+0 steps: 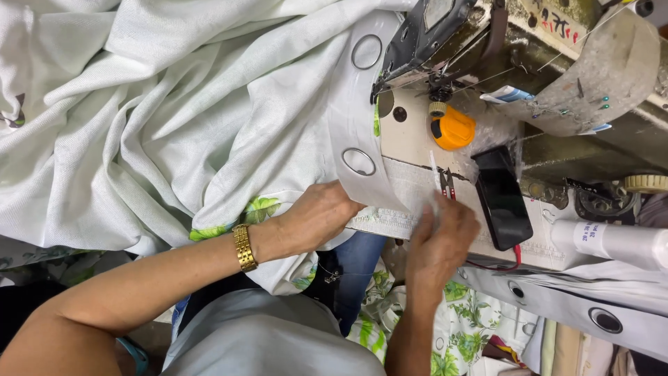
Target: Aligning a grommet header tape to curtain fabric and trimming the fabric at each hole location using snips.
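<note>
Left hand clamps white curtain fabric, bunched at 10 o'clock by the eyelet band. Right hand pinches red-handled snips at the hem. Risk: blades nick cloth if the hem slides.

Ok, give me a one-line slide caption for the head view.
Left hand pins a grommeted curtain header on the sewing machine table while the right hand touches its hem beside red-handled snips.
</note>
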